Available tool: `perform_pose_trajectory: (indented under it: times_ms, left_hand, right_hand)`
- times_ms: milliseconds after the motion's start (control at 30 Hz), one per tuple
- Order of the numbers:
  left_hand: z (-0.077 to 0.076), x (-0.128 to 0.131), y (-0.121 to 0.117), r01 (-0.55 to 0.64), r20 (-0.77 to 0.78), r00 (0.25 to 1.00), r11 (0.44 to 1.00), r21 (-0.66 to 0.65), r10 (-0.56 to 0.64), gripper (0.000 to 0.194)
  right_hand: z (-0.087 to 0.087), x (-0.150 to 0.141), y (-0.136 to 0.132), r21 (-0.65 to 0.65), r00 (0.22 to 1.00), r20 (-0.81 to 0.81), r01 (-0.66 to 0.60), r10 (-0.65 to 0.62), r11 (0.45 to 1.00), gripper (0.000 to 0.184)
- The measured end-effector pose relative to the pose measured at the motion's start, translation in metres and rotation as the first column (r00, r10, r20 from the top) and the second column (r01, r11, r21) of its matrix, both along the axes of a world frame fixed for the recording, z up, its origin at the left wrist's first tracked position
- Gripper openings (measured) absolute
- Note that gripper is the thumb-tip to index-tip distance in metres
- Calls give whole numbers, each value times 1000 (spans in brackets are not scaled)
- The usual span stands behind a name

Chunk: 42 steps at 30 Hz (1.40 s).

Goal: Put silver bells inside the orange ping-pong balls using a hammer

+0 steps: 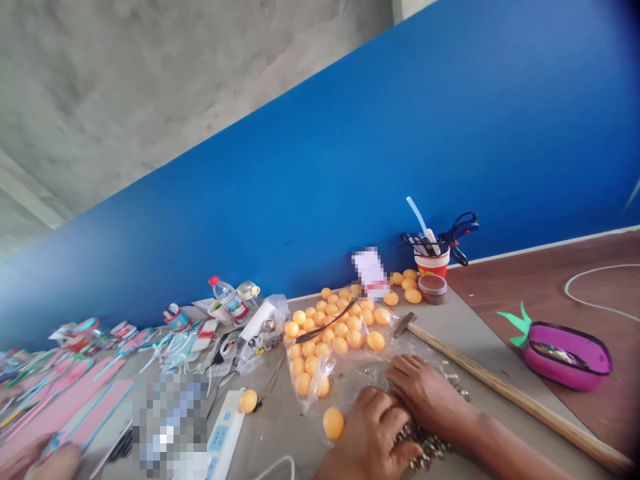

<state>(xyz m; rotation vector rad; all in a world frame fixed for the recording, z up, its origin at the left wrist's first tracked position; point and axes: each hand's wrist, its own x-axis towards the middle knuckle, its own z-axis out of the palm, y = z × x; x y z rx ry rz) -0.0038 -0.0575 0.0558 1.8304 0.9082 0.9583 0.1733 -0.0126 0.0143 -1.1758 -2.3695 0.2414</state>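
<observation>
In the lower right of the head view, my left hand (367, 433) is bent over a pile of small shiny metal pieces (429, 448), thumb and fingers apart at the pile's left edge. My right hand (425, 390) lies beyond the pile, palm down, fingers stretched out towards the left. Some metal pieces are hidden beneath both hands; their exact kind is too small to tell. Left of my left hand sits a loose orange ball (333, 423). Just past my hands, a clear plastic bag (320, 383) holds several more orange balls (340, 330).
A hammer (480, 367) with a long wooden handle lies to the right. Beyond are a brown-filled tub (433, 288), a tool-filled cup (433, 267) and a purple pouch (567, 357). A power strip (225, 433) lies left. Another person's hand (55, 460) rests near pink sheets.
</observation>
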Motion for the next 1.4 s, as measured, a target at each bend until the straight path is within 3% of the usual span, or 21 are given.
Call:
perform_pose_trajectory:
  times_ms: [67, 167, 333, 400, 533, 700, 800, 867, 1000, 1100, 1167, 1267, 1400]
  left_hand:
    - [-1, 1, 1, 86, -140, 987, 993, 84, -74, 28]
    - [-6, 2, 5, 153, -363, 929, 971, 184, -77, 37]
    - [-16, 1, 12, 206, -605, 795, 919, 337, 43, 27]
    - [-21, -1, 16, 195, -593, 801, 902, 385, 80, 18]
    - [-27, -8, 22, 116, -476, 871, 891, 438, 120, 25]
    - [-24, -20, 31, -89, -323, 925, 939, 333, 203, 23]
    - [-18, -23, 32, -186, -279, 922, 938, 293, 270, 23]
    - [-14, -23, 29, -201, -263, 923, 934, 296, 281, 22]
    - [-5, -21, 19, -102, -324, 932, 975, 195, 162, 23]
    - [9, -17, 10, 31, -417, 909, 999, 33, -15, 25]
    - [21, -13, 5, 153, -491, 856, 987, -59, -162, 22]
    - [36, -6, -1, 234, -544, 784, 954, -187, -299, 18]
    - [42, 4, -3, 272, -561, 735, 923, -273, -382, 22]
  right_hand:
    - [0, -1, 0, -19, 999, 17, 28, -28, 999, 17]
    - [4, 1, 0, -35, 999, 25, 33, -32, 999, 16]
    - [9, 3, 3, -14, 998, 47, 33, -32, 999, 17]
    - [8, 4, 5, -3, 998, 51, 26, -26, 1000, 17]
    - [2, 8, 8, 32, 999, -47, 11, -10, 999, 20]
    - [1, 12, 10, -8, 958, -286, -7, 4, 1000, 22]
    - [7, 16, 12, -100, 862, -506, -26, -28, 995, 24]
    - [11, 22, 13, -205, 732, -672, -36, -114, 978, 25]
    - [21, 36, 17, -397, 409, -857, -132, -315, 909, 32]
    - [28, 45, 19, -435, 295, -882, -208, -368, 876, 37]
    - [32, 49, 19, -452, 291, -879, -254, -378, 855, 39]
    - [42, 51, 19, -478, 349, -856, -253, -381, 842, 35]
    - [63, 52, 16, -528, 524, -756, -136, -392, 838, 22]
